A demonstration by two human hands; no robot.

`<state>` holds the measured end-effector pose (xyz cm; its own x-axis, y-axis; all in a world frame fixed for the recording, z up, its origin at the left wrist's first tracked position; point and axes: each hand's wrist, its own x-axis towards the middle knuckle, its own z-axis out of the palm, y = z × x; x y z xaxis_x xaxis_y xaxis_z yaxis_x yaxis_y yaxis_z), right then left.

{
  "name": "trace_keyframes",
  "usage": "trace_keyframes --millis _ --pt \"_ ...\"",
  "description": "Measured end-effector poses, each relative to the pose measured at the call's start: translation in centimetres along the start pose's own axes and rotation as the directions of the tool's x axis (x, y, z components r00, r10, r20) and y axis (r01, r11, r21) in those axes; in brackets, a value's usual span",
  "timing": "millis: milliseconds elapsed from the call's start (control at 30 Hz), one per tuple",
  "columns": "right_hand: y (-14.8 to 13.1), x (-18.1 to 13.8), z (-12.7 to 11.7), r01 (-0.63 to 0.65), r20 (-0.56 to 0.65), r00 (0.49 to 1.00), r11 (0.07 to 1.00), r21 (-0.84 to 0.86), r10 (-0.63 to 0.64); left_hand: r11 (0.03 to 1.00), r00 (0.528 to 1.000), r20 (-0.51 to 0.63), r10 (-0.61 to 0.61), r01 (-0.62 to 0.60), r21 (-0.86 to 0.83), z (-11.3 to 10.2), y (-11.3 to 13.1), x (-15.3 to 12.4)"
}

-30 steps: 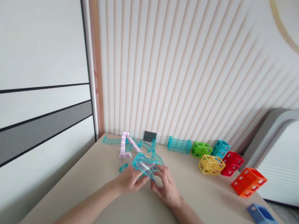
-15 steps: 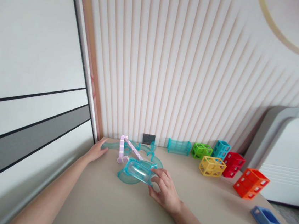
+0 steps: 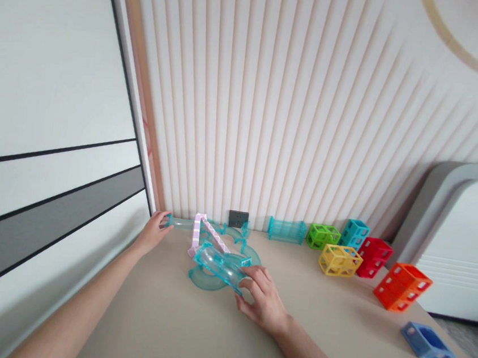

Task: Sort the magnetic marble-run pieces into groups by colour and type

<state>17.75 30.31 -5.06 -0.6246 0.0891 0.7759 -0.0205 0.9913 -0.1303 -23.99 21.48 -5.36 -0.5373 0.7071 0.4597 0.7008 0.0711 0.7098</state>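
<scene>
My right hand [image 3: 262, 301] grips a clear teal tube piece [image 3: 221, 264] by its near end, held tilted just above a curved teal track piece [image 3: 206, 281] on the beige table [image 3: 188, 333]. My left hand [image 3: 154, 230] is stretched to the table's far left corner, its fingers closed on the end of another teal track piece [image 3: 181, 223] that lies along the wall. A pale pink stair piece [image 3: 201, 235] stands between the two hands, with more teal track parts behind it.
Along the wall to the right lie a teal tube [image 3: 287, 230] and green [image 3: 322, 236], teal [image 3: 353, 232], yellow [image 3: 339, 259], red [image 3: 373, 257] and orange [image 3: 402, 285] frame blocks. A blue block [image 3: 427, 342] sits near the right edge. A grey socket [image 3: 238, 219] is on the slatted wall.
My left hand left the tube and reached to the far left corner, then closed on the track end there. My right hand kept the tube and tilted it slightly.
</scene>
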Motion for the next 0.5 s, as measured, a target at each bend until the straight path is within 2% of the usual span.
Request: trace_keyframes --millis 267,500 --pt "0.2 -0.2 0.2 0.009 0.034 0.999 1.000 -0.009 -0.009 0.986 0.994 -0.062 0.093 -0.101 -0.131 -0.4 4.3 1.1" --pt "0.2 -0.3 0.1 0.007 0.047 0.999 1.000 -0.020 -0.006 0.950 0.994 -0.103 0.049 -0.078 -0.302 0.5 6.3 1.3"
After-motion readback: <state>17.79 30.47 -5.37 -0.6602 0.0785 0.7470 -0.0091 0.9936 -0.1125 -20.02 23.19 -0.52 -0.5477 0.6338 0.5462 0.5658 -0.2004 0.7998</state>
